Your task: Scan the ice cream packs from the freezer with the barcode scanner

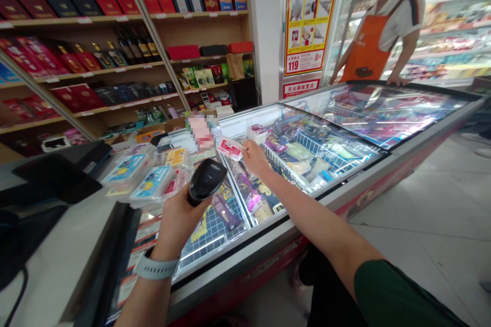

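Observation:
My left hand (177, 219) is wrapped round a black handheld barcode scanner (207, 180), its head tilted up and to the right over the freezer glass. Between the fingers of my right hand (255, 157) is a small flat red-and-white pack (230, 149), pinched by its right edge above the chest freezer (276, 237). Just behind that hand stands a small stack of white packs (257, 133). Clear plastic boxes with blue labels (150, 184) lie in piles to the left of the scanner.
A counter (72, 230) with dark equipment (61, 173) is at the left. Wire baskets (307, 148) of packaged goods sit inside the freezer. Shelves (199, 15) of boxes and bottles line the back. A person in an orange apron (368, 48) leans on the freezer's far end.

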Available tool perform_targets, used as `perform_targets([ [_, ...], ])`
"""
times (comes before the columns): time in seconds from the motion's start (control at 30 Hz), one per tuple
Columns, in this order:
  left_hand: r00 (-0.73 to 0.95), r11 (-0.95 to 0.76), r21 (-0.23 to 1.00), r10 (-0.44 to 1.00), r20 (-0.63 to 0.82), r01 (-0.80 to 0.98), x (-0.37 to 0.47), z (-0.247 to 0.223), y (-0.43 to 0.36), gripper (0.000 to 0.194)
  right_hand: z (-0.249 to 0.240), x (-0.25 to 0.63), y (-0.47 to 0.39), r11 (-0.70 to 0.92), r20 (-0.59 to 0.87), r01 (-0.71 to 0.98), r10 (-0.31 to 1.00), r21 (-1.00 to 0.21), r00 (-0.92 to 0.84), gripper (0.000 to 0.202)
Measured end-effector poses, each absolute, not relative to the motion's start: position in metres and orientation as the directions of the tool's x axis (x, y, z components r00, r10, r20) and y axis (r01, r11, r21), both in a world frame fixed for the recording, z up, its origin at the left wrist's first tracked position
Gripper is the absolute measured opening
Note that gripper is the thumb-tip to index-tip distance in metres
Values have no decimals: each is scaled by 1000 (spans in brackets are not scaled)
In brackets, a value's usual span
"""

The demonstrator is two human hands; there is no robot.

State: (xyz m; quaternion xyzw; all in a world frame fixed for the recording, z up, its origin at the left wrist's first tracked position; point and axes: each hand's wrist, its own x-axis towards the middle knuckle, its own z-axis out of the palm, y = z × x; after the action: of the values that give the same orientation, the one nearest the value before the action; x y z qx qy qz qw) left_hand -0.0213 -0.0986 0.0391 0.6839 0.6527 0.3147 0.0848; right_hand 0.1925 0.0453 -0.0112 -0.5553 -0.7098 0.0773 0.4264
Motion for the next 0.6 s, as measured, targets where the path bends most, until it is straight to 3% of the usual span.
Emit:
perform_targets([
  [0.4,-55,-131,529,945,322,838,-18,38,-100,39,-16,192,48,379,531,702,847,-603,-2,17],
  [0.6,-46,-154,550,942,332,821,-22,34,-101,39,-13,205,55,289,465,555,861,-780,205,16],
])
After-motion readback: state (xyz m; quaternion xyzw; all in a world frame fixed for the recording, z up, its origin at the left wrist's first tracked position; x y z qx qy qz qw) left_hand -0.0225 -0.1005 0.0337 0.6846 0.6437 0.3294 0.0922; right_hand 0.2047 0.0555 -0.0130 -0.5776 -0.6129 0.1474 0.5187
